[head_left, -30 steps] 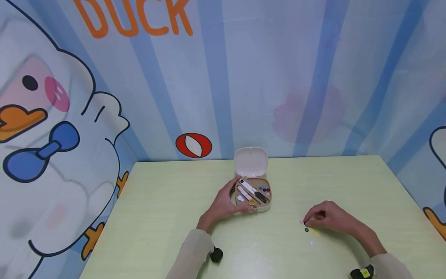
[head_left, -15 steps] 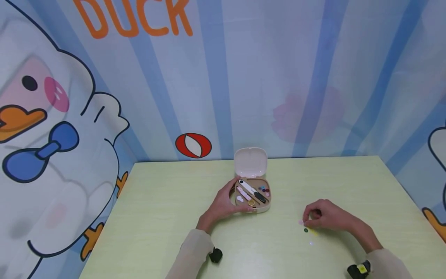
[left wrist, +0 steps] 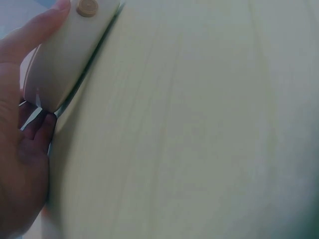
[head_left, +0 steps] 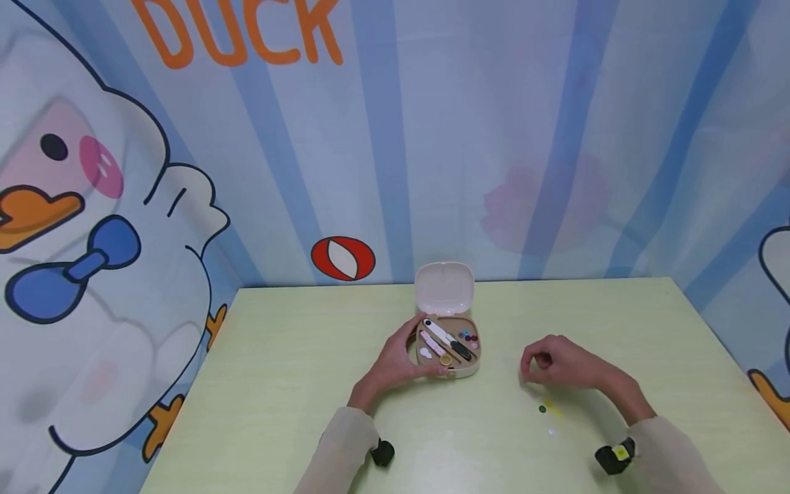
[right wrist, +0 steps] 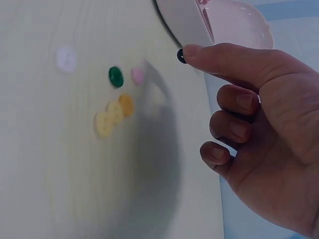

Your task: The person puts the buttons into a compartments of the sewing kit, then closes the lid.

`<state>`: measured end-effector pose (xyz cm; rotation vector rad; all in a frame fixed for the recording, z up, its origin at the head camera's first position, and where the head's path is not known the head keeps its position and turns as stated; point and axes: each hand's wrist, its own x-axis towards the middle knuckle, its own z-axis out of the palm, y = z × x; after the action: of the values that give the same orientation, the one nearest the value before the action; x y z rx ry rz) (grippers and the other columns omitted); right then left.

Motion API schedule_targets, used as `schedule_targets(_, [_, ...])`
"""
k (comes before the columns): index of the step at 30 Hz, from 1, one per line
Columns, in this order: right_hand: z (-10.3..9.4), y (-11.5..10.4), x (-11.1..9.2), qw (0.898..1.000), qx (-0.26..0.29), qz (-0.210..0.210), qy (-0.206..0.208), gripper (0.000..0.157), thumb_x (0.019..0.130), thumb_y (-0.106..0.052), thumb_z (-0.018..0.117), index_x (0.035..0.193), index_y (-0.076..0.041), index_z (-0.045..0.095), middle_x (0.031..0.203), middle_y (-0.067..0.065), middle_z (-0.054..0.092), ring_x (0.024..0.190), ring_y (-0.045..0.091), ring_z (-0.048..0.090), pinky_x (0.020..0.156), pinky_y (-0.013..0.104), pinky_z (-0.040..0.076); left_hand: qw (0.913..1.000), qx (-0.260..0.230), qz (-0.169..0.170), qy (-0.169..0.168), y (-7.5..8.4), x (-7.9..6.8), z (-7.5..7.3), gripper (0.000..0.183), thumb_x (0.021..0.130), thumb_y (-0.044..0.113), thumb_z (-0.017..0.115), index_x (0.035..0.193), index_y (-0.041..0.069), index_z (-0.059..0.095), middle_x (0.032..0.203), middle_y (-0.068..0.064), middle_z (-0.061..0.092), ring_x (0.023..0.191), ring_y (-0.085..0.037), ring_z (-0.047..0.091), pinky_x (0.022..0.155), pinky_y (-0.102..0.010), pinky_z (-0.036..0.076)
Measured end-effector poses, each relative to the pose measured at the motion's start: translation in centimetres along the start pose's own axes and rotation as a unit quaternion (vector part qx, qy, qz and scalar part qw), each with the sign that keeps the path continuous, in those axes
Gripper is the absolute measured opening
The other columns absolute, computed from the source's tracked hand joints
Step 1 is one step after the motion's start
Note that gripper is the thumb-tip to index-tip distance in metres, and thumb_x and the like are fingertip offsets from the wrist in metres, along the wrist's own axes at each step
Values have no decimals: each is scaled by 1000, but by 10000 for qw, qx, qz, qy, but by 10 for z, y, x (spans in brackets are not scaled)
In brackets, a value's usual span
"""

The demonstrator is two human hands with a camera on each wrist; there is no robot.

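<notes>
Dark button (right wrist: 181, 56), high and right of centre in the right wrist view, sits at the very tips of the right hand (head_left: 558, 361)! Thumb and forefinger are closed to a fine pinch on it, part of its disc peeping out past the thumb, while the other three fingers fold back towards the palm. It looks raised off the tabletop (head_left: 278, 377).

How does it handle? Next to nothing in weight, I'd judge; hard, stiff, probably plastic, hardly fragile. Slipperiness is the danger: smooth faces, so little to grab, and a careless squeeze could shoot it away. Best hold is flat across both faces, or on opposite edges, with light, even pressure.

Over at lower centre of the head view, the left hand (head_left: 398, 357) curls round the left side of a pale hinged case (head_left: 470, 369), thumb along its front, lid (head_left: 444, 287) standing up behind. That case looks rigid and light; gripping its walls steadies it nicely.

Left of centre in the right wrist view lie a green button (right wrist: 116, 76), a pink button (right wrist: 137, 75) and yellow buttons (right wrist: 104, 124), flat and thin, easiest nipped by the rim.
</notes>
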<state>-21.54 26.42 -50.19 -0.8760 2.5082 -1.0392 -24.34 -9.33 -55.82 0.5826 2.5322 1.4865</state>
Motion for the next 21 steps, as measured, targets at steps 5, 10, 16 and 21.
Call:
schedule_targets(5, [0,-5,17,9999,72,-83,61,7,92,-12,79,88,-17,76,62,-11,38,58,4,36,55,23,33,10000,-12,25,23,0,-1,0,111,75,51,92,164,25,30,165,2,37,150,-20,36,121,-46,34])
schedule_targets(10, [4,-8,34,9996,231,-110,90,8,93,-11,79,89,-17,77,60,-10,37,56,4,34,56,24,34,10000,-20,68,43,0,-1,1,111,75,45,94,164,23,32,164,0,38,149,-20,38,120,-44,35])
schedule_targets(16, [7,-17,52,9991,365,-120,160,8,94,-11,78,90,-19,77,61,-9,38,56,6,35,57,24,35,9999,-41,108,34,-1,-1,2,110,75,43,94,164,23,32,164,0,39,148,-21,39,120,-44,36])
schedule_targets(21, [8,-21,66,9984,484,-70,291,3,95,-16,77,93,-15,78,63,-7,43,59,8,38,56,24,35,10000,13,73,39,1,0,1,110,75,48,92,164,25,31,164,1,38,149,-21,38,120,-46,35])
